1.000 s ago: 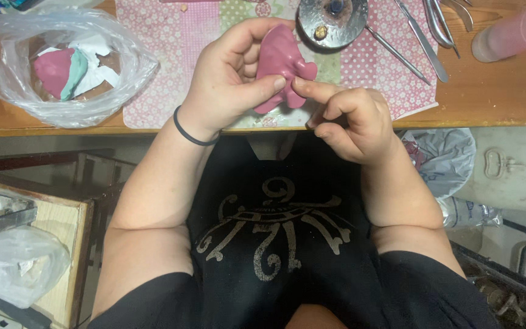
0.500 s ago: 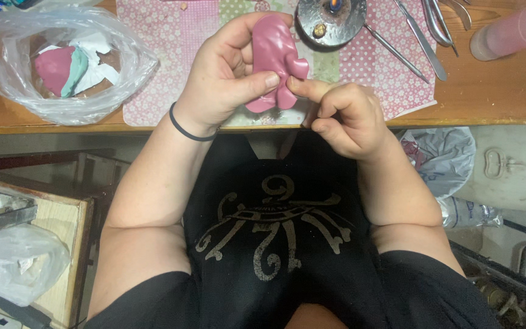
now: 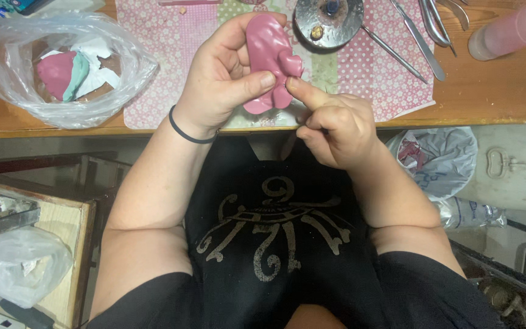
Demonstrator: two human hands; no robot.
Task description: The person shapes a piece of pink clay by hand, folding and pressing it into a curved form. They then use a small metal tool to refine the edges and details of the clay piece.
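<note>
Pink clay (image 3: 270,61) — a smooth, rounded lump with a small knob on its right side — is sitting in your left hand (image 3: 223,79), raised just above the near edge of the wooden table (image 3: 494,91) and over the patterned pink cloth (image 3: 171,36). You are cupping it from behind with your fingers curled around its back and your thumb pressing across its lower front, so the grip is closed on the lump and keeping its worked face turned toward you. Your right hand (image 3: 335,125) is mostly folded into a loose fist, with only the forefinger stretching out and its tip touching the clay just under the knob — a placing that suits fine pressing or smoothing while the other hand steadies the piece. A black band is circling your left wrist.

Metal modelling tools (image 3: 418,36) are lying on the cloth to the right, within easy reach, beside a round metal dish (image 3: 329,21). Farther right, a pink bottle (image 3: 509,30) is lying near the table's corner. At the left, a clear plastic bag (image 3: 62,67) is holding more clay, pink and pale green, probably to keep it from drying.
</note>
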